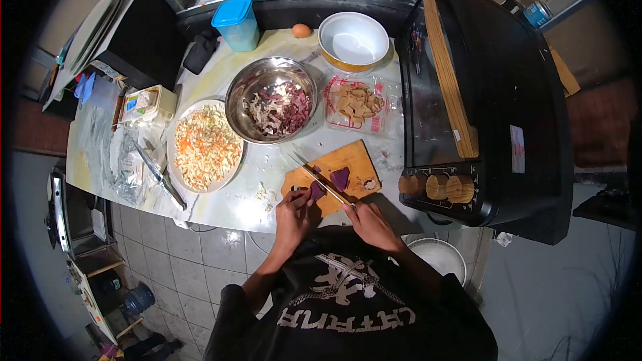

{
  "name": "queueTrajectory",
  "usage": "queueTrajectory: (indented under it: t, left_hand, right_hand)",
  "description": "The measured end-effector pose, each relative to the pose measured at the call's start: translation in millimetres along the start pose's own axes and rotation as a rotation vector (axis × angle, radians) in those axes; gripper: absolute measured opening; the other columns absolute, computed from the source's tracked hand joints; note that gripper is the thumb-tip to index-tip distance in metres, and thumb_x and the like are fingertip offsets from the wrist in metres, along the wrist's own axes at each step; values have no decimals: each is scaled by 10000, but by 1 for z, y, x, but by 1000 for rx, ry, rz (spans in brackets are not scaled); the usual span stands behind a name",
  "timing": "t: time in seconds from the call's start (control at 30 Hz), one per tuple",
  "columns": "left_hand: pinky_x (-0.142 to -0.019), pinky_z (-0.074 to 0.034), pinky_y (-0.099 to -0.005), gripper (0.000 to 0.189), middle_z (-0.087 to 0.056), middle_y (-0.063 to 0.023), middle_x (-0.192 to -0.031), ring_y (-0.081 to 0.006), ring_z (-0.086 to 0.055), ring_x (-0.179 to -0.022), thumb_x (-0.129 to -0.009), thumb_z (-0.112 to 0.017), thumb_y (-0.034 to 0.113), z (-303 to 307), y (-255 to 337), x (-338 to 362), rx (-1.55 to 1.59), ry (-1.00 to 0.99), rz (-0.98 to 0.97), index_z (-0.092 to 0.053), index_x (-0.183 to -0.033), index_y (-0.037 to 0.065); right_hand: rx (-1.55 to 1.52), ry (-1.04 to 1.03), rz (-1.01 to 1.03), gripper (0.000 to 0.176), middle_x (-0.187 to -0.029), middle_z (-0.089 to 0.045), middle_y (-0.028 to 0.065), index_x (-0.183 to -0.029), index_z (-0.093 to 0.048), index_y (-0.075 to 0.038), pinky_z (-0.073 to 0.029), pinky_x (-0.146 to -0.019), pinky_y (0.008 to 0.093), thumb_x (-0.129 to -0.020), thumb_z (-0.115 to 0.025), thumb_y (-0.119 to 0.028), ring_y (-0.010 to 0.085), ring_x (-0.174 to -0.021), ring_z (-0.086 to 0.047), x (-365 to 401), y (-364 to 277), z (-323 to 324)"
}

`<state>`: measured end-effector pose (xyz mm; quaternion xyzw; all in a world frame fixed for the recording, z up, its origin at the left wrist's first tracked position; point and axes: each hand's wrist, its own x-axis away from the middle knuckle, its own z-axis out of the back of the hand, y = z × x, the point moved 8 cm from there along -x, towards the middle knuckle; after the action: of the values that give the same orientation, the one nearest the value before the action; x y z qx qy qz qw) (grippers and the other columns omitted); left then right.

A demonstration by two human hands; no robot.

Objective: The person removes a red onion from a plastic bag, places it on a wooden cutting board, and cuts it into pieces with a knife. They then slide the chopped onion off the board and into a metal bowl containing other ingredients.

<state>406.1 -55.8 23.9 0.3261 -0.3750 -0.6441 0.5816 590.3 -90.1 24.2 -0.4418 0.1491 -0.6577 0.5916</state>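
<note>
A wooden cutting board point(356, 155) lies at the counter's front edge. My right hand point(372, 224) is closed round the handle of a kitchen knife point(315, 175), whose blade slants across the board toward the upper left. With bent fingers, my left hand point(293, 219) holds a dark purple vegetable piece point(316, 191) against the board, just left of the blade. A larger purple chunk point(340, 178) rests on the board to the right of the knife. Behind the board, a steel bowl point(241, 103) contains chopped purplish and pale pieces.
Left stands a plate point(175, 177) of shredded white and orange vegetables, with another knife point(159, 175) beside it. A tray of brown slices point(359, 102), a white bowl point(353, 37), an egg point(301, 31) and a blue-lidded container point(235, 25) sit behind. A black oven point(495, 93) bounds the right.
</note>
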Motion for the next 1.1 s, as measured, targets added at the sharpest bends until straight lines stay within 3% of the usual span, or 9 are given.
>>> queueTrajectory:
  t: [0.17, 0.27, 0.33, 0.53, 0.63, 0.77, 0.87, 1.1]
  left_hand:
    - [-736, -519, -321, 230, -666, -197, -981, -278, -669, -844, -830, -663, -13, 2, -14, 1, 77, 14, 88, -685, -1058, -38]
    - [-753, -517, -297, 224, -661, -185, -1014, -229, -658, -888, -852, -657, -13, 5, -11, -2, 232, 39, 32, -675, -1071, -59]
    - [-809, -530, -281, 230, -638, -168, -1072, -209, -641, -956, -872, -640, -28, 7, -6, -4, 425, 26, 99, -657, -1096, -74]
    - [-889, -556, -330, 248, -599, -164, -1129, -233, -630, -1001, -879, -609, -63, 8, -8, -6, 763, 10, 110, -629, -1125, -83]
    - [-834, -547, -324, 242, -600, -175, -1135, -224, -625, -962, -892, -614, -31, 13, -2, -5, 790, 37, 70, -641, -1130, -58]
    - [-864, -558, -314, 250, -592, -155, -1133, -219, -628, -988, -873, -619, -64, 17, -1, -5, 741, 34, 23, -641, -1122, -66]
    - [-827, -536, -266, 233, -601, -135, -1126, -187, -622, -973, -867, -632, -61, 19, -1, -3, 704, 54, 19, -663, -1099, -52]
    - [-835, -487, -253, 222, -621, -100, -1085, -173, -621, -971, -859, -643, -56, 31, 9, -7, 449, 89, -48, -685, -1076, -34]
  right_hand:
    - [-2, -8, -9, 438, -730, -580, 302, -794, -581, 71, -422, -656, 532, -987, -483, -310, 488, -760, -572, 5, 3, -2]
    - [35, 38, -11, 438, -734, -584, 299, -795, -581, 66, -420, -661, 540, -986, -482, -315, 489, -756, -571, 4, 15, -5]
    - [56, -10, -42, 470, -780, -605, 299, -834, -609, 61, -440, -707, 541, -993, -452, -353, 484, -815, -587, 2, 21, -8]
    - [130, -54, -82, 494, -767, -606, 302, -788, -619, 59, -456, -692, 535, -987, -459, -363, 484, -796, -596, 6, 9, 4]
    - [138, -9, -49, 505, -746, -602, 298, -778, -622, 54, -459, -679, 533, -987, -455, -374, 484, -779, -597, 6, 13, 3]
    - [96, -37, -46, 466, -731, -578, 298, -782, -585, 70, -418, -660, 535, -989, -477, -333, 487, -765, -568, 5, 10, 4]
    - [140, -49, -62, 515, -754, -602, 298, -761, -620, 52, -459, -672, 528, -990, -448, -377, 474, -786, -599, 5, 13, 3]
    - [145, -36, 16, 505, -718, -585, 294, -752, -601, 59, -443, -633, 535, -994, -447, -356, 482, -738, -587, 7, -4, 12]
